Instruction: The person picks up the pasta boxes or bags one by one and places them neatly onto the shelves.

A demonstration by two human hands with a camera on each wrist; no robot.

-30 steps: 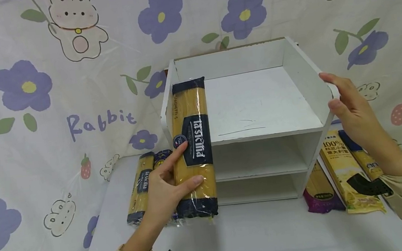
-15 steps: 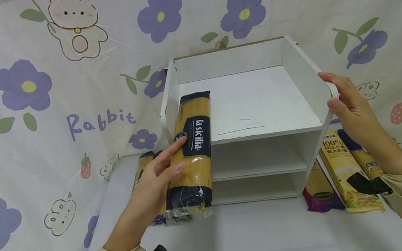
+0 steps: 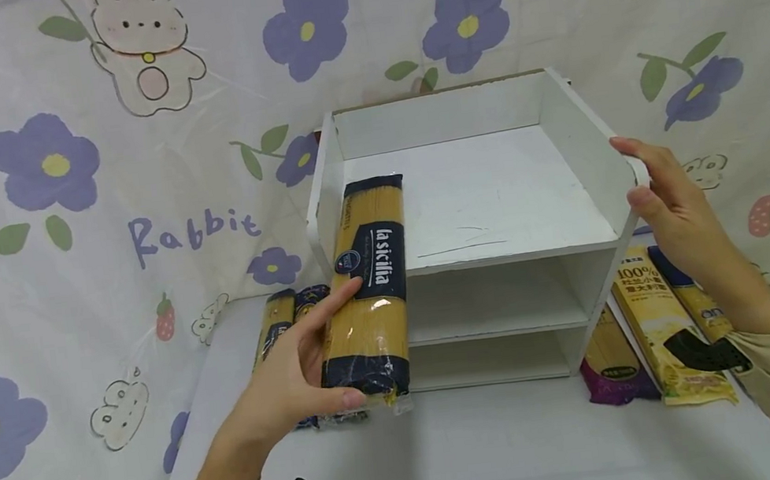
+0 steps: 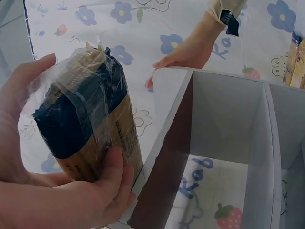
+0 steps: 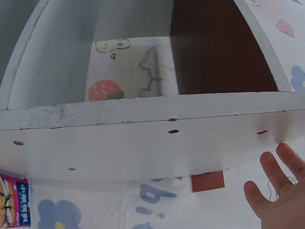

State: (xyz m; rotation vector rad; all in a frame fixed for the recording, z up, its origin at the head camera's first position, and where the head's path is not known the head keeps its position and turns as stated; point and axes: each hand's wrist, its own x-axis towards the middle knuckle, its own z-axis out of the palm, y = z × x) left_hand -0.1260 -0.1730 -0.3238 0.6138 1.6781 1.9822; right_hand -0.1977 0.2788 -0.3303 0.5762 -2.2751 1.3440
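Note:
My left hand (image 3: 282, 386) holds a pack of spaghetti (image 3: 374, 253) with a dark blue "la sicilia" label. Its index finger lies on the front and its thumb is at the near end. From the left wrist view, other fingers curl against the pack's side (image 4: 126, 129). The pack slants over the left part of the white shelf unit's (image 3: 487, 197) top tier, its near end sticking out past the front edge. My right hand (image 3: 674, 207) grips the upper front corner of the unit's right side panel, and fingertips (image 5: 282, 149) touch the panel's outer face in the right wrist view.
More spaghetti packs (image 3: 280, 309) lie left of the unit, partly hidden by my left hand. On the right, a yellow pasta pack (image 3: 662, 327), a purple-ended pack (image 3: 614, 372) and a blue-and-yellow pack (image 3: 694, 300) lie on the white table (image 3: 515, 447). A patterned cloth (image 3: 204, 157) hangs behind.
The spaghetti pack has tipped back from more upright, its far end lower over the top tier. My left thumb has slid down to its near end. The right hand stays put.

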